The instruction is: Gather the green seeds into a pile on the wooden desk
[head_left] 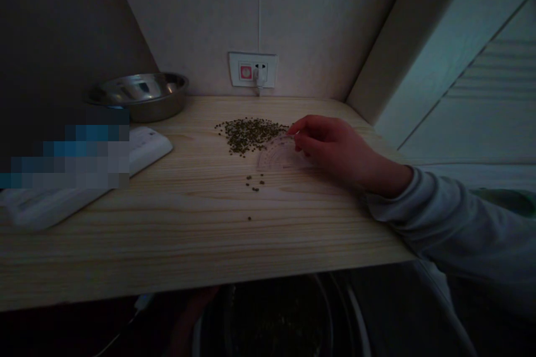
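The right hand (330, 148), fingers curled, rests its fingertips on a clear protractor (278, 154) lying flat mid-desk (167, 234), just beside a pile of small green beans (250, 133) toward the back edge; the left hand (188, 318) below the front edge is too dark to read.

The counter (167, 234) is pale, matt wood with visible grain. At 11 o'clock on it sits a glossy steel bowl (142, 95). The protractor (278, 153) is clear, smooth plastic. The sleeve (452, 223) at 3 o'clock looks soft, matt cloth
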{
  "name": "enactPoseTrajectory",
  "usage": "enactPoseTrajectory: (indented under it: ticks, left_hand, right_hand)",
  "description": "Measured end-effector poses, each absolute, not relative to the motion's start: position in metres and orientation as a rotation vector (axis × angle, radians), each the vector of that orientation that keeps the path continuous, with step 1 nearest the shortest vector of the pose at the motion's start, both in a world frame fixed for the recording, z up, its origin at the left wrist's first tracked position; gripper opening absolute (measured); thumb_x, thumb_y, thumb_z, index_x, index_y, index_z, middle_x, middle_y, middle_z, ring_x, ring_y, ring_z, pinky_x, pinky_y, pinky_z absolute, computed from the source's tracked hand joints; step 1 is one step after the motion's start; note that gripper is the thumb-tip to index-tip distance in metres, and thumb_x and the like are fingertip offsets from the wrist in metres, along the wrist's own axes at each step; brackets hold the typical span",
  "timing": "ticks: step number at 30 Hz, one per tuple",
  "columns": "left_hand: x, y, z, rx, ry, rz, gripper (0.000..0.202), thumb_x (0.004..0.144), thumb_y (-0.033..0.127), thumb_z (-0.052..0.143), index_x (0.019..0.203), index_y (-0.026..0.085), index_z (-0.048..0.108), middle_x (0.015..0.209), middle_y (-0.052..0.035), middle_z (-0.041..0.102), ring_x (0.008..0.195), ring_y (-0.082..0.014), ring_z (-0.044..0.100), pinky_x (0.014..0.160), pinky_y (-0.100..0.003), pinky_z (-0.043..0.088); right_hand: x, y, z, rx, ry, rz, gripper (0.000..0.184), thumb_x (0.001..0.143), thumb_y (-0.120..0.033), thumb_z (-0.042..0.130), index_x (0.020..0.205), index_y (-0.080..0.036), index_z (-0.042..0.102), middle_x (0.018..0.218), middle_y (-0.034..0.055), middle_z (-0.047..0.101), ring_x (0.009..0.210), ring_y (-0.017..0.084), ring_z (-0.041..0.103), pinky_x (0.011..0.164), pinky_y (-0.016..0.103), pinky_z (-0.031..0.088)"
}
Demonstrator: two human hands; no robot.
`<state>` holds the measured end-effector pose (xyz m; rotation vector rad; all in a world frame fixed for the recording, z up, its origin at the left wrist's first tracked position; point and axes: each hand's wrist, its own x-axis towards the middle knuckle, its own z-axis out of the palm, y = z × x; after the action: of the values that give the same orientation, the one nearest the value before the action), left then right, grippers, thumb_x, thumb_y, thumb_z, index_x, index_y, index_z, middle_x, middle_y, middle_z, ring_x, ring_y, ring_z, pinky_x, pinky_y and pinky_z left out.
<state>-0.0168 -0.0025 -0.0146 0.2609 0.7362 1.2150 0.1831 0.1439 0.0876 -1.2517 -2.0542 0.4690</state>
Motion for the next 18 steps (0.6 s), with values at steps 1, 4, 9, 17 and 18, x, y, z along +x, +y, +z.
enactPoseTrajectory:
  ticks: [1, 4, 9, 17, 18]
  left_hand:
    - [-0.0169, -0.0022, -0.0151, 0.263, 0.735, 1.215, 0.024, 0.071, 0.030, 0.037, 0.081, 0.013, 0.051, 0.082, -0.0042, 0.052, 0.071, -0.0127, 0.049, 0.063, -0.031, 0.040]
    - [-0.0173, -0.0022, -0.0167, 0.267, 0.730, 1.212, 0.025, 0.071, 0.030, 0.036, 0.082, 0.014, 0.051, 0.084, -0.0040, 0.052, 0.072, -0.0131, 0.049, 0.063, -0.031, 0.040]
    - [-0.0165, -0.0043, -0.0169, 0.271, 0.732, 1.207, 0.027, 0.071, 0.032, 0.037, 0.083, 0.013, 0.051, 0.084, -0.0042, 0.052, 0.073, -0.0137, 0.049, 0.064, -0.032, 0.039]
    - [-0.0131, -0.0032, -0.0118, 0.275, 0.737, 1.195, 0.024, 0.071, 0.031, 0.037, 0.080, 0.013, 0.051, 0.082, -0.0040, 0.052, 0.072, -0.0132, 0.049, 0.064, -0.032, 0.039]
    - [-0.0126, -0.0027, -0.0111, 0.277, 0.737, 1.201, 0.024, 0.071, 0.031, 0.037, 0.079, 0.013, 0.052, 0.082, -0.0038, 0.053, 0.072, -0.0132, 0.049, 0.064, -0.032, 0.039]
  right_hand:
    - [0.1825, 0.1437, 0.0880, -1.254, -2.057, 0.477, 0.020, 0.068, -0.022, 0.039, 0.082, -0.016, 0.052, 0.061, -0.0007, 0.050, 0.056, 0.008, 0.043, 0.052, 0.021, 0.032]
    - [0.1810, 0.1427, 0.0891, -1.249, -2.052, 0.527, 0.019, 0.069, -0.023, 0.039, 0.082, -0.017, 0.051, 0.063, -0.0005, 0.051, 0.057, 0.008, 0.044, 0.052, 0.021, 0.033]
    - [0.1791, 0.1415, 0.0888, -1.205, -2.056, 0.633, 0.018, 0.070, -0.023, 0.039, 0.082, -0.018, 0.050, 0.065, -0.0004, 0.052, 0.058, 0.008, 0.045, 0.052, 0.021, 0.034]
    - [0.1740, 0.1426, 0.0836, -1.155, -2.088, 0.560, 0.019, 0.070, -0.025, 0.039, 0.084, -0.019, 0.050, 0.068, -0.0007, 0.053, 0.061, 0.009, 0.046, 0.055, 0.021, 0.034]
    - [0.1730, 0.1423, 0.0833, -1.153, -2.087, 0.545, 0.019, 0.070, -0.025, 0.039, 0.084, -0.019, 0.050, 0.069, -0.0006, 0.054, 0.061, 0.009, 0.046, 0.055, 0.021, 0.034]
